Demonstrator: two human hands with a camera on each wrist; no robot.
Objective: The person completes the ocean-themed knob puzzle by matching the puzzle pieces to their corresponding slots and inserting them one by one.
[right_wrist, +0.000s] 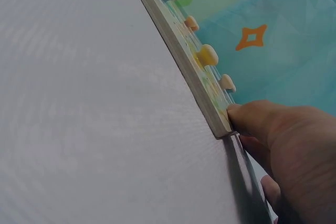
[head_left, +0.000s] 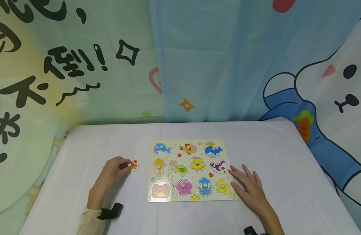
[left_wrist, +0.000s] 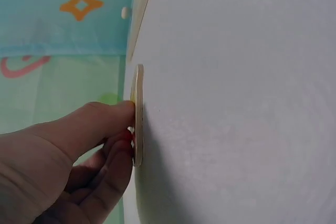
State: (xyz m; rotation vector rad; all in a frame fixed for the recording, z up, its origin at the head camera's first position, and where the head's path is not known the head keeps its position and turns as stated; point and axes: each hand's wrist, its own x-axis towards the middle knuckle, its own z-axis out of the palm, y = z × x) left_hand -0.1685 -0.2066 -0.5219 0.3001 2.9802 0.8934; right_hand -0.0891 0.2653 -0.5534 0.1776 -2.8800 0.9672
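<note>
A small orange-and-red wooden puzzle piece is pinched by my left hand, left of the puzzle board. From the left wrist view the piece stands edge-on, close over the tabletop, with thumb and fingertips at its picture side. The cream puzzle board lies flat and carries several knobbed sea-animal pieces. A pale, glossy recess shows at its lower left. My right hand, fingers spread and fairly straight, rests at the board's right edge. In the right wrist view its thumb touches the board's corner.
A white cloth covers the table under the board. Behind it hangs a printed curtain in green and blue, reaching down to the table's far edge. A black strap sits on the left wrist.
</note>
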